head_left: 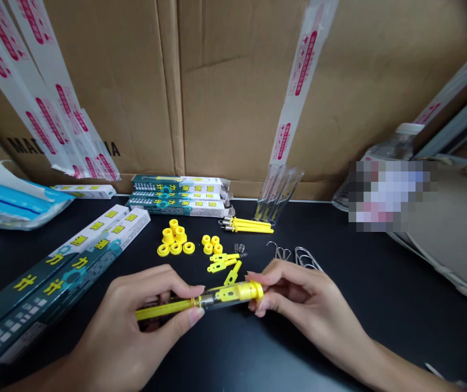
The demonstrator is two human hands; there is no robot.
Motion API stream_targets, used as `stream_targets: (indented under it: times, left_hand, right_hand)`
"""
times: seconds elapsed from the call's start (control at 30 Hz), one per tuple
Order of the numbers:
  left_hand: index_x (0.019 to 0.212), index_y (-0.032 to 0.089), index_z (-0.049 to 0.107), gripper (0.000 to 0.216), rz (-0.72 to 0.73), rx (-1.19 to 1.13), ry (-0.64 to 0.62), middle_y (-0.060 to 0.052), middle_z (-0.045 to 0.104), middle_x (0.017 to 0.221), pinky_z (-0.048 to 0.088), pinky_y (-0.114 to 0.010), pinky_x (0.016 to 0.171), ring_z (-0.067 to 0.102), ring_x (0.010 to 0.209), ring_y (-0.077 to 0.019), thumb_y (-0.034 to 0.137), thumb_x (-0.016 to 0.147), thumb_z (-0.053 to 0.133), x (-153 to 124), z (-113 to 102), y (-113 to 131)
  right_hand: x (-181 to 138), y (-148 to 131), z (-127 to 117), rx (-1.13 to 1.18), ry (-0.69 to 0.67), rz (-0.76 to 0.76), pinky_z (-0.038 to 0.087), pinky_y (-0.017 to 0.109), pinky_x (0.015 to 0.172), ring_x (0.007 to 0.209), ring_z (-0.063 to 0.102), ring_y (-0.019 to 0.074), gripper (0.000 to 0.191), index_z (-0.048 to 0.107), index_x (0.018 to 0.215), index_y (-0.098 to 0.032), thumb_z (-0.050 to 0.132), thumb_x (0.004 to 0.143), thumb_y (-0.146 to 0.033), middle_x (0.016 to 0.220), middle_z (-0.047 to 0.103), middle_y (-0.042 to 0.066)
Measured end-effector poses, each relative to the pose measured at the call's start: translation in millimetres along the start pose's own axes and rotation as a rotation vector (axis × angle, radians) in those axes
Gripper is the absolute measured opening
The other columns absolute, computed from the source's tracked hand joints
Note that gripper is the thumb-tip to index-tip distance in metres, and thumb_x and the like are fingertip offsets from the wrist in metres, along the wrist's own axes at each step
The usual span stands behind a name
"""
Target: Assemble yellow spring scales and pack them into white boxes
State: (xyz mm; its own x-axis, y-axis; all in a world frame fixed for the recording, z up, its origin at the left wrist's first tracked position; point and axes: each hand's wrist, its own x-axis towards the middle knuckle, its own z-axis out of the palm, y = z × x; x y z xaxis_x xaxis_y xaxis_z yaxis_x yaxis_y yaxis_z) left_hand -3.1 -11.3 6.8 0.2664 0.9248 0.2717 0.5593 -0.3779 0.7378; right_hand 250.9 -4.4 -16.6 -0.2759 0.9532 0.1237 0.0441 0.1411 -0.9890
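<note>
A tubular spring scale (pixel 212 298), a clear tube with yellow parts inside, lies nearly level between my two hands above the black table. My left hand (pixel 147 316) is closed round the tube's left part, thumb and forefinger pinching it near a metal-coloured piece. At the other end, my right hand (pixel 294 305) pinches the yellow end cap (pixel 256 291) with thumb and fingers. Just beyond lie yellow flat tabs (pixel 220 265), small springs (pixel 239 248), yellow rings (pixel 212 244) and yellow caps (pixel 174 237). Metal hooks (pixel 280 251) rest past my right hand.
Long printed boxes (pixel 73 261) lie at left, with more stacked boxes (pixel 178 196) at the back. Clear tubes (pixel 276 193) lean against the cardboard (pixel 233 98), near yellow rods (pixel 249 225). A plastic bottle (pixel 396 142) and a beige bag (pixel 446 228) stand at right; a blue packet (pixel 16 196) lies left.
</note>
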Motion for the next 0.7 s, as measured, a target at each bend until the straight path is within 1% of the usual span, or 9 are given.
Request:
stream_targets:
  times: [0.07, 0.13, 0.17, 0.23, 0.3, 0.37, 0.53, 0.7]
  left_hand:
    - [0.073, 0.024, 0.072, 0.011, 0.008, 0.009, -0.031, 0.001, 0.076, 0.076, 0.054, -0.018, 0.056, 0.073, 0.07, -0.0168, 0.031, 0.082, 0.069, 0, -1, 1]
    - [0.074, 0.025, 0.073, 0.012, 0.0, 0.034, -0.068, 0.002, 0.075, 0.075, 0.053, -0.017, 0.054, 0.071, 0.065, -0.0147, 0.031, 0.082, 0.068, 0, -2, 4]
    - [0.074, 0.025, 0.073, 0.012, -0.009, 0.042, -0.075, 0.002, 0.074, 0.075, 0.052, -0.017, 0.053, 0.07, 0.062, -0.0137, 0.031, 0.083, 0.068, 0, -2, 6]
    - [0.075, 0.026, 0.074, 0.012, -0.018, 0.03, -0.057, 0.002, 0.074, 0.074, 0.052, -0.017, 0.053, 0.069, 0.061, -0.0133, 0.031, 0.083, 0.067, 0, -1, 6]
    - [0.075, 0.026, 0.074, 0.011, -0.025, 0.002, -0.032, 0.002, 0.075, 0.076, 0.053, -0.018, 0.055, 0.071, 0.066, -0.015, 0.033, 0.082, 0.069, 0, 0, 4]
    - [0.077, 0.026, 0.075, 0.01, -0.049, -0.016, -0.038, 0.002, 0.077, 0.078, 0.054, -0.018, 0.055, 0.073, 0.07, -0.017, 0.034, 0.081, 0.07, 0, 2, 0]
    - [0.081, 0.026, 0.076, 0.014, -0.103, -0.016, -0.041, 0.0, 0.077, 0.078, 0.053, -0.02, 0.053, 0.073, 0.07, -0.0186, 0.039, 0.081, 0.07, 2, 4, -5]
    - [0.081, 0.026, 0.076, 0.012, -0.112, -0.028, -0.013, 0.001, 0.077, 0.08, 0.054, -0.019, 0.053, 0.074, 0.07, -0.0179, 0.036, 0.081, 0.07, 4, 5, -3]
  right_hand:
    - [-2, 0, 1, -0.06, -0.027, -0.048, 0.06, 0.028, 0.073, 0.069, 0.071, 0.0157, 0.012, 0.069, 0.08, -0.02, 0.076, 0.085, -0.029, 0.077, 0.07, 0.001]
    - [-3, 0, 2, -0.124, -0.059, -0.082, 0.059, 0.032, 0.084, 0.072, 0.071, 0.0162, 0.013, 0.069, 0.077, -0.02, 0.075, 0.086, -0.027, 0.076, 0.069, 0.001]
    - [-3, -1, 2, -0.143, -0.067, -0.087, 0.058, 0.033, 0.086, 0.074, 0.071, 0.0164, 0.013, 0.069, 0.076, -0.02, 0.075, 0.086, -0.026, 0.075, 0.069, 0.001]
    - [-2, -2, 3, -0.124, -0.061, -0.058, 0.059, 0.031, 0.081, 0.073, 0.071, 0.0164, 0.012, 0.07, 0.077, -0.021, 0.076, 0.085, -0.027, 0.077, 0.07, 0.001]
    - [0, -3, 4, -0.043, -0.056, -0.007, 0.059, 0.027, 0.073, 0.071, 0.071, 0.0153, 0.01, 0.072, 0.084, -0.021, 0.078, 0.083, -0.028, 0.081, 0.07, 0.001]
    - [3, -3, 4, 0.047, -0.055, 0.035, 0.059, 0.024, 0.07, 0.07, 0.071, 0.0131, 0.013, 0.074, 0.091, -0.02, 0.078, 0.082, -0.028, 0.083, 0.071, 0.001]
    - [6, -5, 2, 0.153, -0.045, 0.093, 0.056, 0.017, 0.069, 0.071, 0.068, 0.0088, 0.017, 0.077, 0.094, -0.021, 0.082, 0.079, -0.025, 0.085, 0.072, -0.001]
    - [8, -9, 0, 0.228, -0.023, 0.147, 0.055, 0.016, 0.078, 0.083, 0.069, 0.0096, 0.02, 0.077, 0.097, -0.024, 0.083, 0.078, -0.024, 0.094, 0.076, 0.0]
